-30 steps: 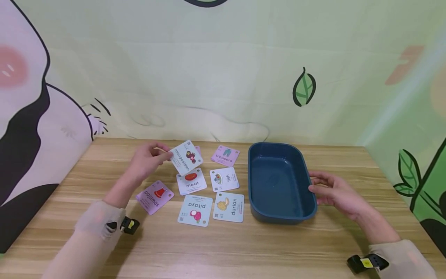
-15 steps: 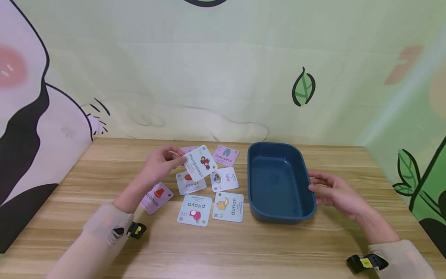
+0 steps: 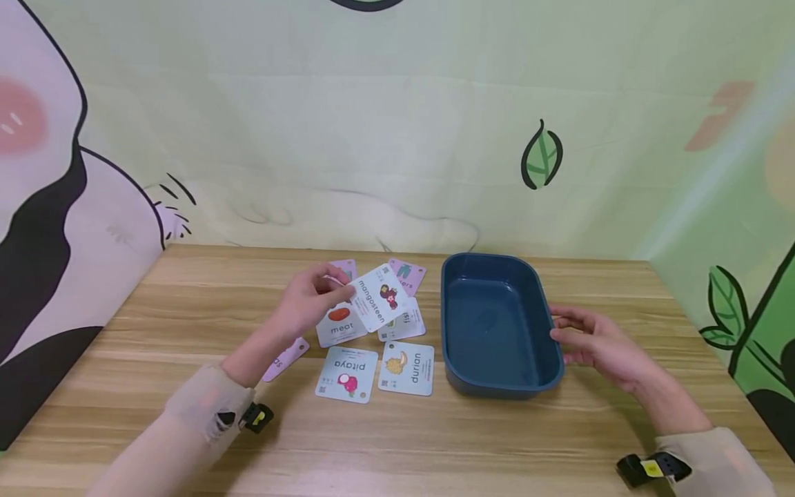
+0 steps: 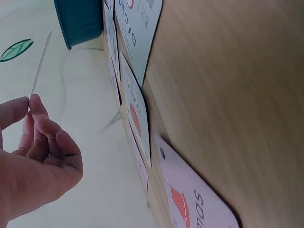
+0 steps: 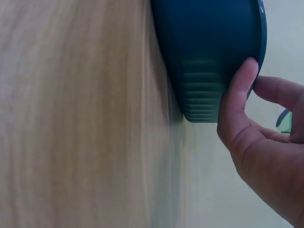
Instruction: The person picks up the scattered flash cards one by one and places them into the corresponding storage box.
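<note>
Pinching the mangosteen card [image 3: 380,298] by its left edge with thumb and fingers of the left hand [image 3: 310,298], raised off the table [image 3: 528,445] partly over the meat card [image 3: 340,328] and fish card [image 3: 407,324], and gripping the blue bin [image 3: 491,386] at its right side with the right hand [image 3: 599,345]. Best to carry the card high enough not to brush those underneath, and to steady the bin without tipping it.

The left arm [image 3: 257,355] stretches from the near left toward the middle, the left hand [image 3: 310,297] raised, its thumb and index finger pinched, other fingers curled. The right arm [image 3: 673,397] angles in from the near right, the right hand [image 3: 596,342] pointing left, its fingers bent. Pale sleeves [image 3: 205,404] cover both forearms.
</note>
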Available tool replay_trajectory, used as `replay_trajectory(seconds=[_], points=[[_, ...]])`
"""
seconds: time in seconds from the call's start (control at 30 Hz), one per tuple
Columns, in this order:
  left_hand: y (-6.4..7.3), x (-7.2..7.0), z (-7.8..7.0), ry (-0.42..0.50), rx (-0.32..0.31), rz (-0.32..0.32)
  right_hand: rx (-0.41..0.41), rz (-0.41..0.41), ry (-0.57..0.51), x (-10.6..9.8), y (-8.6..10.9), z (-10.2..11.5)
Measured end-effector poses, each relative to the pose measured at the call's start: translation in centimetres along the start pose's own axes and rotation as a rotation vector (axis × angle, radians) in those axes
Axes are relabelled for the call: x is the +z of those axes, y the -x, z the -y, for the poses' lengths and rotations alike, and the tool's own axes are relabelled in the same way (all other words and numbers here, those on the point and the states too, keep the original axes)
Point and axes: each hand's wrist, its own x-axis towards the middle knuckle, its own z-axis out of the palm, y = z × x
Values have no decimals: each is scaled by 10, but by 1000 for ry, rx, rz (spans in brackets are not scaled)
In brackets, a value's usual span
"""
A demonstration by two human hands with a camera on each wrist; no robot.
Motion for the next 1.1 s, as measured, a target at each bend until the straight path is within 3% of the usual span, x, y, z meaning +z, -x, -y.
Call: replay_trajectory(seconds=[0.33, 1.1], points=[[2, 23, -7, 97, -7, 3, 23, -7, 16, -1, 1, 1], [3, 64, -27, 160, 24, 148, 19, -8, 14, 0, 0, 1]])
